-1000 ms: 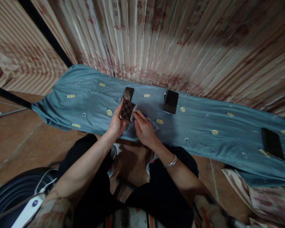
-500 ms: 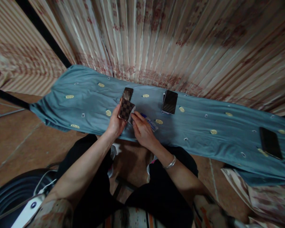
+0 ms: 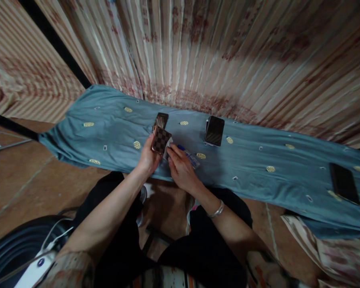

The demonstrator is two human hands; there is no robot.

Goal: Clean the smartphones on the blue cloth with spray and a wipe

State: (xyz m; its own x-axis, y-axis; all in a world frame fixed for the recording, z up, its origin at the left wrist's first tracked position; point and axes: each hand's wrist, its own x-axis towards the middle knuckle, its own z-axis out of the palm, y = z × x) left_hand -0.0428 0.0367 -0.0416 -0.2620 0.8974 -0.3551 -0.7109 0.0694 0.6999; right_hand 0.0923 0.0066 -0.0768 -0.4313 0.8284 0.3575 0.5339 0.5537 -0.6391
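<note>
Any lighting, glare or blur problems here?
Head view throughout: dim light, the upper right corner in shadow; streaky reflections across the glossy black rectangular phone just right of centre; checks readable on the brown rectangular case in the left hand; lettering on the blue-and-clear plastic packet too soft to read.

Looks like a room in a home: a pleated curtain (image 3: 180, 52) printed with reddish flowers hangs behind a long narrow desk (image 3: 246, 164) draped in a blue-green cloth (image 3: 114, 130) with yellow motifs, above a brown floor (image 3: 12, 168) crossed by pale tile lines
</note>
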